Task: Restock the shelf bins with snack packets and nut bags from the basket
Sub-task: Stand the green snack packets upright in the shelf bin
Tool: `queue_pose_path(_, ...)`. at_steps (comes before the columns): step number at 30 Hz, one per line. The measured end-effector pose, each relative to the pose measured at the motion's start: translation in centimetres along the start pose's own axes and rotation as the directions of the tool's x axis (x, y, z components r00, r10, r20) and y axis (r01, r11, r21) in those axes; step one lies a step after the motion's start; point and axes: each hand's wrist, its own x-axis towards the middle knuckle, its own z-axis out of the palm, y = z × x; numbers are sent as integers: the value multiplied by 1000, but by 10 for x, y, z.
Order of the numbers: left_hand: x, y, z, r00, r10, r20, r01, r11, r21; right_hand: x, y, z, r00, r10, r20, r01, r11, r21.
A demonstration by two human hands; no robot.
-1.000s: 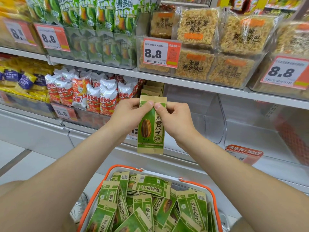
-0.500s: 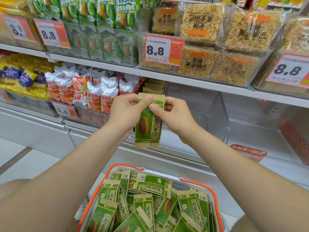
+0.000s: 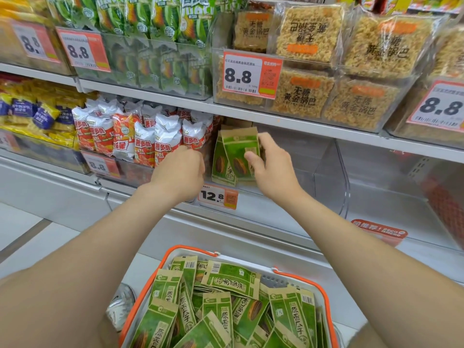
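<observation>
The person's right hand [image 3: 272,169] pinches a green seed packet [image 3: 238,156] between thumb and fingers, standing it upright at the front of the clear shelf bin [image 3: 326,167], just against the few packets already lined up there. The left hand [image 3: 179,173] hangs beside it, fingers loosely curled with nothing in them, in front of the red and white snack bags [image 3: 160,144]. By the look of it, the restock has barely started: only a short row stands at the bin's left end, and most of the bin shows bare. The orange-rimmed basket [image 3: 301,276] below holds a thick heap of the same green packets [image 3: 226,310], so most of the job remains
</observation>
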Motion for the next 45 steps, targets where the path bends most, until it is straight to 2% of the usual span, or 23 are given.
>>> queue_pose_path(3, 3, -4, 1, 1000, -19, 21, 18, 1000, 21, 2, 11, 12, 997, 76, 35, -73, 995, -72)
queue_pose_path(8, 2, -6, 0, 998, 13, 68, -17, 999, 51, 14, 14, 32, 968, 251, 29, -250, 968, -16)
queue_pose_path(12, 2, -4, -1, 992, 5, 123, -13, 998, 61, 22, 16, 41, 954, 299, -10, -299, 954, -29)
queue_pose_path(20, 4, -3, 0, 988, 0, 157, -11, 998, 69, 29, 15, 51, 937, 344, -56, -345, 939, 0)
queue_pose_path(26, 2, -3, 1, 989, 20, 147, -33, 995, 91, 27, 16, 45, 913, 407, -31, -406, 914, 20)
queue_pose_path(35, -6, -1, 1, 971, 14, 238, -50, 988, 148, 16, 12, 42, 935, 353, -30, -353, 926, -131)
queue_pose_path(38, -10, -3, 1, 943, 1, 333, -61, 984, 170, 7, 1, 39, 972, 233, -9, -231, 959, -166)
queue_pose_path(41, -13, -6, 3, 849, -34, 528, -101, 969, 224, -9, -20, 34, 987, -63, 146, 88, 981, -173)
queue_pose_path(43, -17, -8, 6, 763, -76, 642, -151, 945, 291, -24, -31, 34, 918, -229, 323, 287, 947, -146)
queue_pose_path(45, -23, -7, 9, 704, -113, 701, -197, 917, 346, -39, -35, 37, 809, -240, 537, 366, 920, -140)
